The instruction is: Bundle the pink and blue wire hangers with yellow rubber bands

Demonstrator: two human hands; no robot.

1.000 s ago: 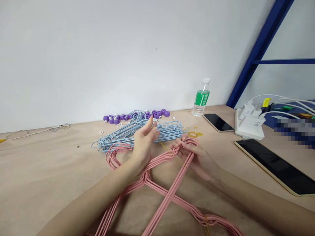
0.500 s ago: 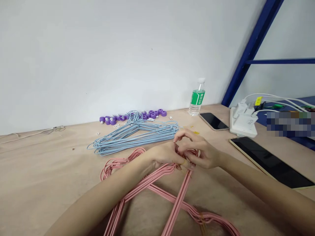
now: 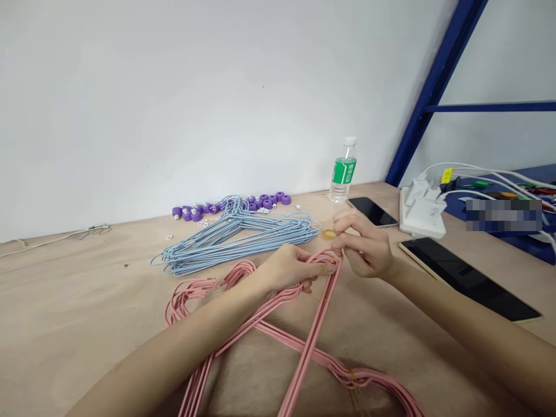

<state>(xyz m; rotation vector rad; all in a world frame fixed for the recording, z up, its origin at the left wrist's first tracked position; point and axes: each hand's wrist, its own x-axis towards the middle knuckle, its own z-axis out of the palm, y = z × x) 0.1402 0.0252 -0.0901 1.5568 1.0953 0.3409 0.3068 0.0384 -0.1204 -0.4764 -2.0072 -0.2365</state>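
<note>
Pink wire hangers [image 3: 311, 341] sprawl across the near edge of the table in a crossed bundle, their lower ends cut off by the bottom of the view. The left hand [image 3: 286, 269] wraps closed around the gathered wires at the bundle's upper neck, its fingertips [image 3: 332, 268] pointing toward two o'clock. Just beyond, at the top of the bundle, the right hand [image 3: 362, 246] curls inward, thumb and fingers pinched together on or right beside the wires. A thin yellow rubber band [image 3: 329, 234] lies in a small loop at eleven o'clock from that hand, and fine yellow strands [image 3: 321, 296] show against the pink below the grip. The work in hand appears to be binding the neck of the bundle, so the next move seems to call for a firm left-hand hold while the right fingers manage the thin strand. The fingers hide the exact point of contact, and I cannot tell whether the right hand holds a band. At twelve o'clock, pale blue wire hangers [image 3: 260, 234] lie heaped in front of purple hanger parts [image 3: 273, 200]. A water bottle [image 3: 343, 171], a phone [image 3: 372, 211], a tablet [image 3: 464, 278], and white chargers [image 3: 421, 211] stand farther right; a pixelated patch [image 3: 504, 214] obscures whatever lies beyond them.
</note>
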